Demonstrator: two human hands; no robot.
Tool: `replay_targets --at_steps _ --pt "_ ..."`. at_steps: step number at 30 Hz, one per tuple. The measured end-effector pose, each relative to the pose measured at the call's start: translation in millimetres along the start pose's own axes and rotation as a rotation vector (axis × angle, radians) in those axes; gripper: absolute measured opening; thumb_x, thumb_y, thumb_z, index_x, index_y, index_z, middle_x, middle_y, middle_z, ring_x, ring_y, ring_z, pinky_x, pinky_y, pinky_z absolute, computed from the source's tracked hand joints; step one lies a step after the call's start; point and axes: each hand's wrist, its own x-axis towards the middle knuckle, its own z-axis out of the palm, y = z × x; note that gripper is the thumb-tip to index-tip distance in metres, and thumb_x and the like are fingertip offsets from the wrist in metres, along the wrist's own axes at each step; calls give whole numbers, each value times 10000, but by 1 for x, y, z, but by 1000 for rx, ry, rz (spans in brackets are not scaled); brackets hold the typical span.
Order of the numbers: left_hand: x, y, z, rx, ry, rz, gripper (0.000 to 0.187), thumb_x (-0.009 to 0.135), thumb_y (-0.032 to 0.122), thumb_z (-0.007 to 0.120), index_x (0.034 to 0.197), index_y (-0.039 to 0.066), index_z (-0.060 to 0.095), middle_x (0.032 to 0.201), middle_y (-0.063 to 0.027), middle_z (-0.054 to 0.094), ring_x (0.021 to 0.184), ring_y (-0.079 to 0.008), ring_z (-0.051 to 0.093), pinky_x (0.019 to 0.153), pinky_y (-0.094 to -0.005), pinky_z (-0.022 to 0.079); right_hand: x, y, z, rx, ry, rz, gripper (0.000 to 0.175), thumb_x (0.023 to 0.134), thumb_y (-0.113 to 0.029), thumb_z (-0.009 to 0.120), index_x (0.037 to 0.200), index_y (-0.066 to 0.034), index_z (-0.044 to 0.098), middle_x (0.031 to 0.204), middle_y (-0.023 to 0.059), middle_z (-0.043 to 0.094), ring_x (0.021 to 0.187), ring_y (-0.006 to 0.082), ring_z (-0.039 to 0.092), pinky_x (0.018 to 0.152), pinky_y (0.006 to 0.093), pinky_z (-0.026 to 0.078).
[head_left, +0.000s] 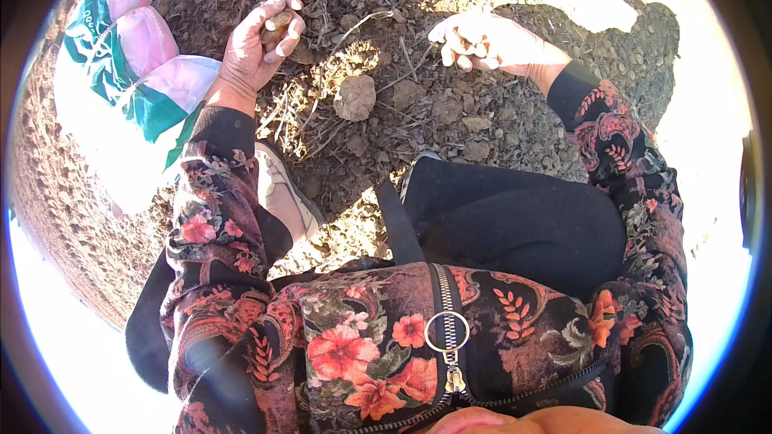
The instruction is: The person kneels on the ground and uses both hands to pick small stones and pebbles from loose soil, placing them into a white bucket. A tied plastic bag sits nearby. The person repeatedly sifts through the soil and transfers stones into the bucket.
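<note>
My left hand (256,45) is raised over the soil, palm up, its fingers curled around a few small brown lumps (278,21). Whether these are pods, tubers or clods cannot be told. To the right, my right hand (491,42) is in strong sun with its fingers bent around small pale pieces (467,42); glare hides what they are. Between and below the hands, a round clod (355,98) rests on the ground among dry stems (347,36). Just left of my left hand stands a white, green and pink sack (151,105), partly washed out by sunlight.
Crumbly soil (446,111) with clods and plant litter lies before me. My left shoe (283,187) is planted near the sack, and my bent knee in dark trousers (512,217) is below my right hand. Bright sun washes out the ground at right.
</note>
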Motion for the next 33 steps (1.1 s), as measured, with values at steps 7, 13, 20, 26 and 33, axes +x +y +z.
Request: replay_targets --at_steps 7,13,20,26,33 --pt "-6 -22 33 1400 350 -292 204 857 173 675 1055 125 665 759 -41 656 653 -141 625 606 -283 498 73 -9 10 -907 478 -127 204 965 -240 572 932 -50 637 754 20 603 658 125 603 577 249 478" --pt "-2 -74 22 2008 523 176 336 870 242 632 1172 119 553 896 -151 694 818 -364 657 742 -459 511 112 9 34 -2044 483 -199 292 878 -342 645 910 -55 598 826 113 627 776 273 662 681 379 530" --pt "11 -33 48 1618 393 35 471 885 180 607 1342 106 517 799 -133 674 728 -290 637 694 -395 492 60 -64 13 -722 235 269 246 896 -241 616 1015 -34 677 849 65 676 622 103 636 425 222 443" --pt "-5 42 62 187 407 -6 204 929 188 641 1063 38 674 765 -18 641 637 -103 598 518 -196 430 12 -77 -17 62 161 3 281 936 -309 598 1086 -74 632 911 72 659 672 119 610 451 189 404" --pt "47 90 21 1098 948 492 250 814 147 735 1046 75 680 765 2 634 640 -106 584 597 -244 481 11 -81 -72 -110 457 -207 174 953 -152 560 1088 -62 622 954 -16 647 594 14 439 479 153 299"
